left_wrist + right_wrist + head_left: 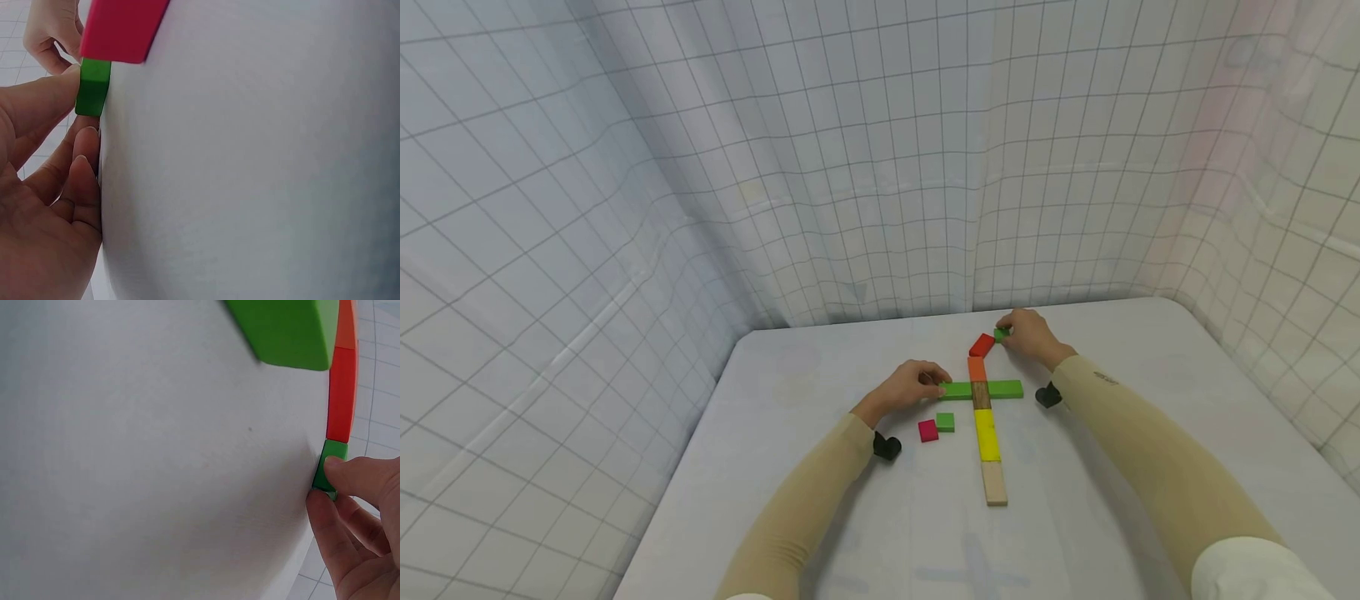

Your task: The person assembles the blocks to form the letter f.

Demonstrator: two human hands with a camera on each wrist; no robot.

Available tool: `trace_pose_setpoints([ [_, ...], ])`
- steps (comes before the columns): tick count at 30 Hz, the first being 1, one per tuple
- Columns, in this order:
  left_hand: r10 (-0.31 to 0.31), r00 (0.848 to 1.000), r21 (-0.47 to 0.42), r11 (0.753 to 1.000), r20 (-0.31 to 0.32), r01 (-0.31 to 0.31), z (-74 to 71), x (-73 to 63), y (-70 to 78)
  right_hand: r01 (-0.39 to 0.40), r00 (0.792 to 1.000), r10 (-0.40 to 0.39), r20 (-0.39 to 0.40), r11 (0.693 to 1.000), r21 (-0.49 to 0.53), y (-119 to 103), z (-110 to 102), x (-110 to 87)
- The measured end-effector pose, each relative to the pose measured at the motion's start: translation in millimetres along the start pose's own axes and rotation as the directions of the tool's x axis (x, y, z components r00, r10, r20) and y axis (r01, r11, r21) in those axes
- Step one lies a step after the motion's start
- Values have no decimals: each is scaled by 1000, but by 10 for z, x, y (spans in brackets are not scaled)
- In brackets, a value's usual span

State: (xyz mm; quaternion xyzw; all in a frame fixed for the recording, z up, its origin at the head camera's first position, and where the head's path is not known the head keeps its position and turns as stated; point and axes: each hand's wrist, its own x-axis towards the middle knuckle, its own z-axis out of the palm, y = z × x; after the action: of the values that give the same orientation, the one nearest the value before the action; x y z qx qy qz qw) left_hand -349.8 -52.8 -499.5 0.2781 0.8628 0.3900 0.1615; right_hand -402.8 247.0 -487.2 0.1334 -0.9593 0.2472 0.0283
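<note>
My left hand holds the left end of a green block, thumb at its near side. In the left wrist view the thumb touches a green block, and the other fingers curl close to the tabletop. At the far side, my right hand pinches a small green block between thumb and fingers. That small green block meets the end of a slanted red block in the right wrist view. An orange block lies just nearer than the red one.
A dark brown block sits between the two green arms, the right one included. Below it run a yellow block and a plain wooden block. A magenta block and green square block lie left. Gridded curtains surround the table.
</note>
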Motion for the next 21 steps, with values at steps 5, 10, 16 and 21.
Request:
trace_pose_setpoints([
  [5,5,1000,-5,1000,1,-5,-3,4,0,-1,1000,1,-3,1000,-6,-6,-11,-3],
  [10,21,1000,-11,1000,5,-21,-2,11,-15,-3,1000,3,0,1000,-15,-19,-19,-7],
  [16,17,1000,-14,1000,4,-17,-5,11,-9,-8,1000,8,9,1000,-23,-54,-57,-32],
  [21,2,1000,-15,1000,4,-1,-15,-10,1,-4,1000,4,8,1000,-22,-101,-98,-56],
])
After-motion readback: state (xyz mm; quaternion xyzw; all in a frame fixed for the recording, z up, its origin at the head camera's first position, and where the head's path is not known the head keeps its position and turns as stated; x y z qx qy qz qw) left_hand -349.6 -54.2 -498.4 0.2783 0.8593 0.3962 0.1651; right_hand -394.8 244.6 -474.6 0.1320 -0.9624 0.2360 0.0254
